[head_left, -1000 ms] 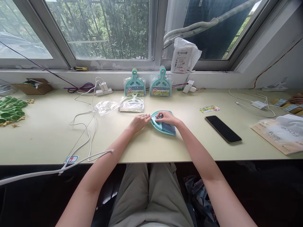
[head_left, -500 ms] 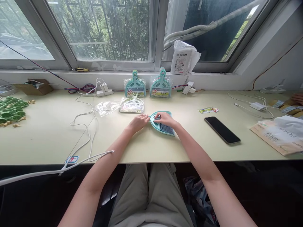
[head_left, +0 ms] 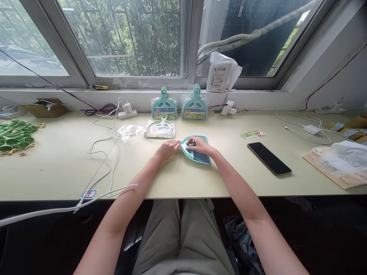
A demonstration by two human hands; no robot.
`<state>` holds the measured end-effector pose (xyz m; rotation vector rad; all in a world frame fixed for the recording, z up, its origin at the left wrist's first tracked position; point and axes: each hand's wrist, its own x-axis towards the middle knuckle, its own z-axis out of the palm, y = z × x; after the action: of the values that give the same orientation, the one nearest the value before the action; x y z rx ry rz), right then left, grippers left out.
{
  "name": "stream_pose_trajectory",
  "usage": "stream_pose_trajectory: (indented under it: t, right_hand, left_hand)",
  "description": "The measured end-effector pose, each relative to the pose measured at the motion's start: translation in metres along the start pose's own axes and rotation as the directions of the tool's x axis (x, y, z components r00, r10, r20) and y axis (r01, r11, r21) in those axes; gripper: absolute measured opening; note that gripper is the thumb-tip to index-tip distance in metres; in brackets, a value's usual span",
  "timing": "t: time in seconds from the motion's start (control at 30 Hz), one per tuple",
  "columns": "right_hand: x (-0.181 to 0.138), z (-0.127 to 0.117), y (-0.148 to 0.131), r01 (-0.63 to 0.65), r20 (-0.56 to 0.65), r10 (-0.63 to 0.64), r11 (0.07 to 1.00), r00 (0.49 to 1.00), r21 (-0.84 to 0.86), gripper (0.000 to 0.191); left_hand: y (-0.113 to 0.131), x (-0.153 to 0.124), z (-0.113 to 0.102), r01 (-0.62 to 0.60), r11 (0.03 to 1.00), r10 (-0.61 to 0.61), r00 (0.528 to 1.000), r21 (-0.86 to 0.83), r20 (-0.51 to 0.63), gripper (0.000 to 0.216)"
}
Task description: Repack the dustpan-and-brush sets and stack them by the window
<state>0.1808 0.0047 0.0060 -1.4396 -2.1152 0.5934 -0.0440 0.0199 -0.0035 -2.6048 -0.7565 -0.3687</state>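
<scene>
A turquoise dustpan with a small brush nested in it lies on the table, handle to the left and wide edge to the right. My left hand is closed round the handle end, which its fingers mostly cover. Over the middle of the set, my right hand pinches at the brush body near the dustpan's openings; the fingertips are partly hidden. Just behind my left hand is a bagged set with a pale green rim. Two stacks of bagged turquoise sets, a left stack and a right stack, lean against the wall.
Crumpled clear plastic and white cables lie to the left, one cable crossing my left forearm. Green plastic parts are at far left. On the right are a phone, printed cards and a tissue pack.
The camera view has shifted slightly. Both hands keep almost the same hold on the dustpan and brush, and nothing on the table has visibly moved.
</scene>
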Motion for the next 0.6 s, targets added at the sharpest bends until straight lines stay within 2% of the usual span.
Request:
stream_pose_trajectory:
  t: [0.1,0.2,0.4,0.6]
  right_hand:
    - [0.000,-0.004,0.002,0.053,-0.096,-0.045,0.995,0.994,0.087,0.028]
    - [0.000,-0.006,0.003,0.048,-0.177,-0.028,0.993,0.984,0.107,0.029]
    - [-0.001,-0.009,-0.001,-0.037,-0.202,0.055,0.995,0.978,0.089,0.021]
    - [-0.003,-0.012,-0.007,-0.011,-0.194,0.029,0.995,0.981,0.094,0.019]
  left_hand:
    - [-0.005,-0.003,0.000,0.030,0.999,-0.031,0.999,-0.017,-0.034,0.030]
    - [-0.009,-0.005,-0.002,0.068,0.997,-0.071,0.994,-0.043,-0.086,0.032]
    - [-0.012,-0.005,-0.008,0.100,0.992,-0.112,0.978,-0.074,-0.178,0.032]
    - [-0.011,-0.005,-0.015,0.096,0.993,-0.110,0.965,-0.069,-0.239,0.035]
